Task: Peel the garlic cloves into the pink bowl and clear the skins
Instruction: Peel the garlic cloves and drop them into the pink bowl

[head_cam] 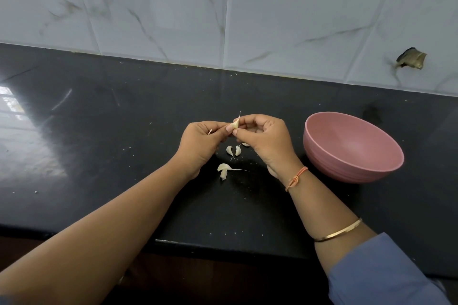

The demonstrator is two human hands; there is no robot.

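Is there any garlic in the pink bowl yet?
No: the pink bowl shows a bare inside; the loose cloves lie on the counter, and the left hand and right hand pinch one held clove.

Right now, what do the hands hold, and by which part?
One garlic clove, pinched by both hands: left hand on its left side, right hand on its right; its pointed tip is free.

Soft daylight, window glare on countertop [74, 116]

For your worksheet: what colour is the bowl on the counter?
The bowl is plain pink; clearest in head view.
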